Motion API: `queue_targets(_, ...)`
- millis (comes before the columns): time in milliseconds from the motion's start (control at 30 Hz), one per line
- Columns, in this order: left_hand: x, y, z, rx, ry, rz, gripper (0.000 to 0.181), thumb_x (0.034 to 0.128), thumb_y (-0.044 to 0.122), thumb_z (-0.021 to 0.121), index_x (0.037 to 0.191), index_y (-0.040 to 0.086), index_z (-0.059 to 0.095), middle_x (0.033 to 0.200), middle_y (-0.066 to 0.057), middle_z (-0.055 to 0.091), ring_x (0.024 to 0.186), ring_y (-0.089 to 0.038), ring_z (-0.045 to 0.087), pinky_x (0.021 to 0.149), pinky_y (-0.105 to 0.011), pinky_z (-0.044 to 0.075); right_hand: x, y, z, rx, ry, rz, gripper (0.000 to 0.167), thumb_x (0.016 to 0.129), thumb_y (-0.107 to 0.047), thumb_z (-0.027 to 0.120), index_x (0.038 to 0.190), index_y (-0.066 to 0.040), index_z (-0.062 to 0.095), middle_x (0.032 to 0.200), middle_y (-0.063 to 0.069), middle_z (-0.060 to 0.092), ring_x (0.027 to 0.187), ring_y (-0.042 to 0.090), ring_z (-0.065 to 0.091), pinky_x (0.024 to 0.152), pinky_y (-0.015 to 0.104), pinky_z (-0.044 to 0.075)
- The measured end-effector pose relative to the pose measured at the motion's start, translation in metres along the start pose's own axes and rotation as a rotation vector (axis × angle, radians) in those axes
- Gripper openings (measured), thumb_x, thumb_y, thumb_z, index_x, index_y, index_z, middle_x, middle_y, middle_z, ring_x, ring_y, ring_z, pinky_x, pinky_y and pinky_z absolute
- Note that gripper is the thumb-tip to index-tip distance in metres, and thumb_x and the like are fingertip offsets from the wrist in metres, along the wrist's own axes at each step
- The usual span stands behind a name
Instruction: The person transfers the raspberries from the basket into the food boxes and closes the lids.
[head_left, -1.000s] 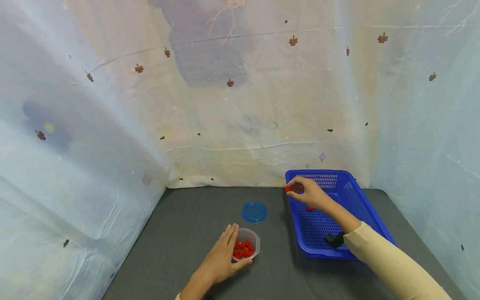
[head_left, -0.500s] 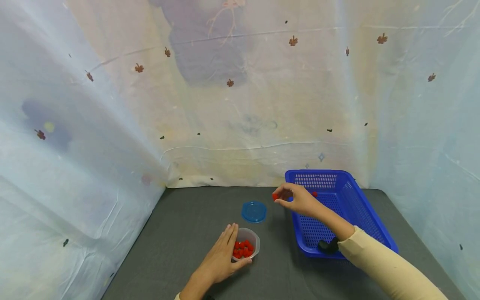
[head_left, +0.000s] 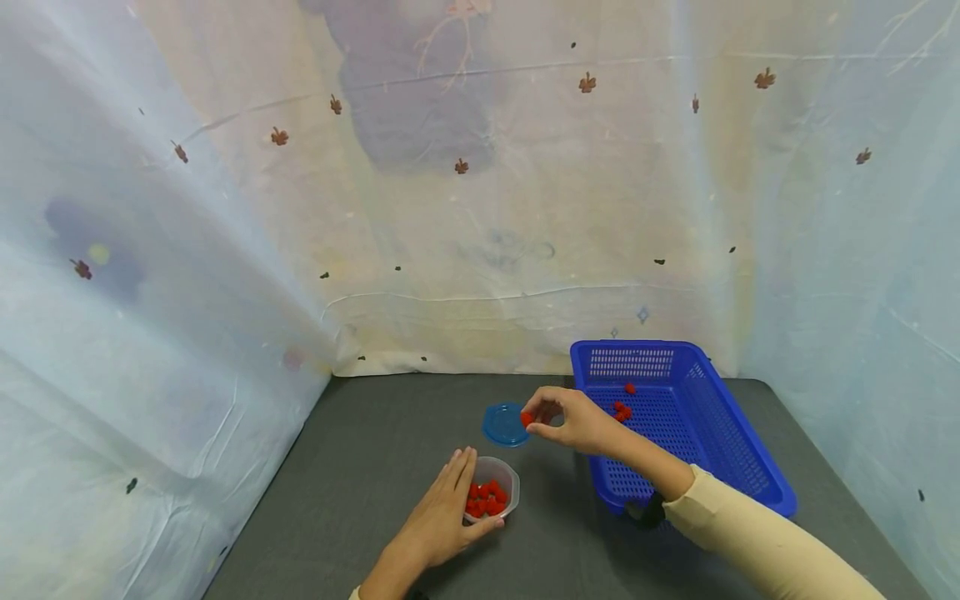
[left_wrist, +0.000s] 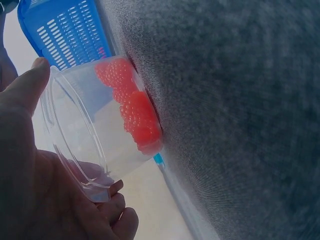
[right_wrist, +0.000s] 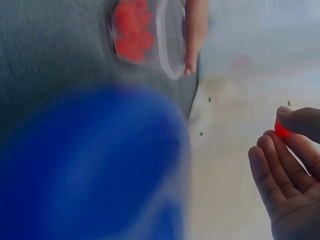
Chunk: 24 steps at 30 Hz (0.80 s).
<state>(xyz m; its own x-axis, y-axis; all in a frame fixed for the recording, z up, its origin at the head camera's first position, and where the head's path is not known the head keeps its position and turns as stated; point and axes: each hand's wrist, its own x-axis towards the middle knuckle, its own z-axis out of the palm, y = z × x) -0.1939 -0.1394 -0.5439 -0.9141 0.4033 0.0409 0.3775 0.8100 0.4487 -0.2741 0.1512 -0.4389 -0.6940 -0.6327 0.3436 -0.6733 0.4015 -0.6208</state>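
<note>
My left hand [head_left: 441, 515] holds a clear plastic container [head_left: 512, 477], thumb and fingers at opposite sides of its rim. Inside, several red berry-like pieces [head_left: 487, 498] lie on the bottom; the left wrist view shows their bumpy surface [left_wrist: 132, 112]. My right hand [head_left: 576, 422] pinches one red piece [head_left: 527, 419] between thumb and fingertips, above the blue lid's right edge and up-right of the container. In the right wrist view that piece [right_wrist: 281, 129] sits at the thumb tip, the other fingers of the hand [right_wrist: 295, 175] extended.
A blue perforated basket [head_left: 693, 425] stands at the right, with several red pieces [head_left: 623, 412] inside, partly behind my right forearm. The round blue lid [head_left: 502, 425] lies on the grey tabletop [head_left: 360, 467] behind the container. Patterned sheeting [head_left: 525, 208] hangs behind and beside the table.
My right hand has moved left and toward me from the basket with the pinched red piece, uncovering red pieces in the basket. My left hand and the container have stayed in place.
</note>
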Motion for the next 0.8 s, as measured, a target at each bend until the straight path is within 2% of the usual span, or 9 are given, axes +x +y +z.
queue_targets(167,0.001,-0.001,0.000,-0.005,0.004,0.014,0.112,0.0963,0.072,0.066,0.173,0.006,0.017,0.178,-0.016,0.018,0.165,-0.037,0.017,0.129,-0.062,0.026,0.001,-0.004,0.015,0.013,-0.045,-0.032,0.015,0.101,-0.012,0.078,0.115,-0.008,0.072,0.104,-0.001,0.074,0.091,0.010,0.070,0.087,0.045,0.065)
queue_targets(267,0.000,-0.001,-0.001,-0.012,0.005,0.017,0.112,0.0965,0.072,0.066,0.173,0.006,0.017,0.179,-0.016,0.018,0.165,-0.037,0.018,0.129,-0.062,0.027,0.003,-0.007,0.024,0.018,-0.076,-0.024,0.016,0.101,-0.012,0.078,0.115,-0.008,0.072,0.103,-0.001,0.074,0.090,0.009,0.070,0.087,0.047,0.065)
queue_targets(533,-0.001,0.000,-0.002,-0.026,0.005,0.011,0.112,0.0963,0.072,0.066,0.172,0.006,0.018,0.179,-0.016,0.018,0.164,-0.039,0.018,0.127,-0.065,0.028,0.005,-0.011,0.044,0.041,-0.156,-0.007,0.015,0.100,-0.010,0.078,0.113,-0.007,0.072,0.102,-0.001,0.074,0.089,0.005,0.069,0.086,0.039,0.066)
queue_targets(800,-0.002,0.002,-0.004,-0.026,-0.002,0.017,0.111,0.0966,0.073,0.065,0.172,0.005,0.019,0.178,-0.017,0.018,0.164,-0.040,0.018,0.127,-0.066,0.027,0.005,-0.011,0.058,0.073,-0.196,0.022,0.015,0.101,-0.010,0.077,0.114,-0.008,0.072,0.103,-0.001,0.073,0.090,0.003,0.068,0.086,0.031,0.064)
